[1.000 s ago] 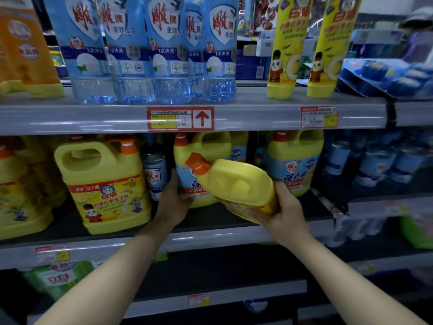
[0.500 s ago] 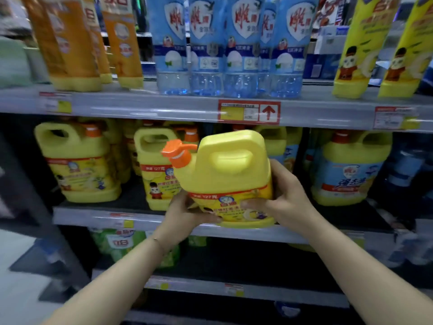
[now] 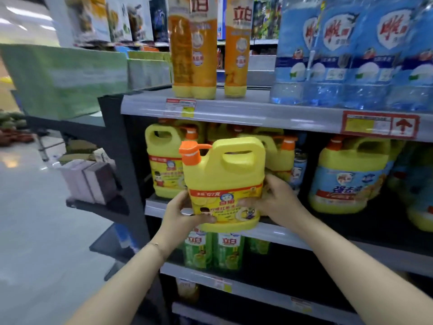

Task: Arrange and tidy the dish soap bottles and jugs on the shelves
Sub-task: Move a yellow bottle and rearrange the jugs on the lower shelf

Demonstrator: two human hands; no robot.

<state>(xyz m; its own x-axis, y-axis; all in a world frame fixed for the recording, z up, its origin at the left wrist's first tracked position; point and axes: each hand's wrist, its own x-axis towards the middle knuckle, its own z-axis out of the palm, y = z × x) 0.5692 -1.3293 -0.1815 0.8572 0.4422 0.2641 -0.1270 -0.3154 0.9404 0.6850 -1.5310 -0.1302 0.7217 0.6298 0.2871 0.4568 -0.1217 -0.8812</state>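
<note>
A yellow dish soap jug (image 3: 225,181) with an orange cap stands upright in front of the middle shelf (image 3: 164,208), label facing me. My left hand (image 3: 181,212) grips its lower left side and my right hand (image 3: 275,202) its lower right side. Behind it on that shelf stand more yellow jugs (image 3: 161,160), and a yellow jug with a blue label (image 3: 346,177) stands to the right. Orange bottles (image 3: 196,45) and blue bottles (image 3: 351,50) line the top shelf (image 3: 257,111).
Green bottles (image 3: 210,252) stand on the shelf below. At the left the shelf unit ends in a dark side rack (image 3: 100,184) holding small boxes, with green packs (image 3: 63,73) above it. The shop floor (image 3: 35,231) lies open further left.
The jug went from tilted on its side to upright, held by both hands. My view has swung left, so the shelf's left end and the aisle floor show.
</note>
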